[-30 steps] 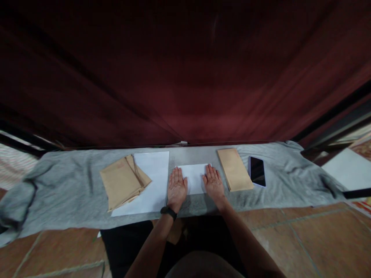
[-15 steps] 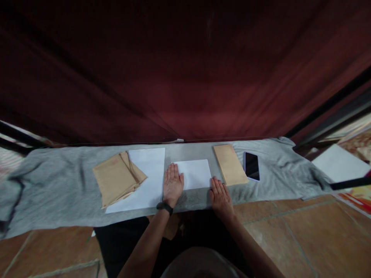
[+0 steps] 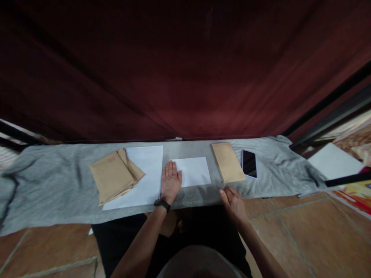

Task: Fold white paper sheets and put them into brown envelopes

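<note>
My left hand [image 3: 171, 181] lies flat and open, fingers together and pointing away from me, over the left edge of a white sheet of paper [image 3: 194, 172]. This sheet looks folded and rests on the grey cloth. My right hand [image 3: 234, 202] is at the cloth's front edge, off the paper, its fingers curled in with nothing visible in them. Just beyond it sits a neat stack of brown paper envelopes [image 3: 228, 162]. Left of my left hand, larger white paper [image 3: 150, 166] lies flat, partly covered by a loose pile of brown envelopes [image 3: 113, 173].
A phone [image 3: 249, 163] with a dark screen lies right of the envelope stack. Grey cloth [image 3: 63, 181] covers the long, narrow bench. A dark red panel [image 3: 185, 85] rises behind it. Tiled floor [image 3: 290, 227] shows in front, and a white board [image 3: 334, 163] at far right.
My right hand has left the white sheet's right edge, moved right and toward me, and its fingers have curled. My left hand stays flat on the sheet. The view shifted slightly.
</note>
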`<state>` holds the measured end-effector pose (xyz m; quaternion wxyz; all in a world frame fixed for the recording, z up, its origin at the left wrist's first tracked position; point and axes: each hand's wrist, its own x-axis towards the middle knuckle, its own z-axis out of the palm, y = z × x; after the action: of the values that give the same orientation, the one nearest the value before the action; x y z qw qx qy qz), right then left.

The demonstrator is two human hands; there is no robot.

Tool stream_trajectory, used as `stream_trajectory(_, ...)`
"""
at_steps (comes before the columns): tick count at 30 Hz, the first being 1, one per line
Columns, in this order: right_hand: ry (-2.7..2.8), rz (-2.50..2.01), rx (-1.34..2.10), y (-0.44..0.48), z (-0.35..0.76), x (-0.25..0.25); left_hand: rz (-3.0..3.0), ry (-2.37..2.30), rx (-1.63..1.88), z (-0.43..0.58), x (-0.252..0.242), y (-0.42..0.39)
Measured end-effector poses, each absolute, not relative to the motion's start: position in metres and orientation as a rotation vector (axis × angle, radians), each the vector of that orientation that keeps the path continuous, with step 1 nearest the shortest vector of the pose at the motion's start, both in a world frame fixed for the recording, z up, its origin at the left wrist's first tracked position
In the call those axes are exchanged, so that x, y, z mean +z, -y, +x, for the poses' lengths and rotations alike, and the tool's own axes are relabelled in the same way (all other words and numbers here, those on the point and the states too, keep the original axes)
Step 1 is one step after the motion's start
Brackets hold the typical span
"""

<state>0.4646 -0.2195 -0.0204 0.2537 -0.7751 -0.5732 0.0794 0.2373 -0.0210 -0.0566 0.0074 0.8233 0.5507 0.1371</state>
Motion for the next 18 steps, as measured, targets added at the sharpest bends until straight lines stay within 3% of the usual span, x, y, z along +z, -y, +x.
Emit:
stream_trajectory(5,1.713,-1.828,0.148,0.162,0.438,-0.023,2.586,-1.728,0.411,0.238,-0.055,0.022)
stream_trajectory(11,1.867,-1.898,0.073,0.082,0.403,-0.043,2.567,-1.726,0.438,0.237,-0.055,0.022)
stream_trajectory(18,1.961,-2.005,-0.017,0.065,0.400,-0.059,2.585,-1.639,0.528,0.247,-0.051,0.027)
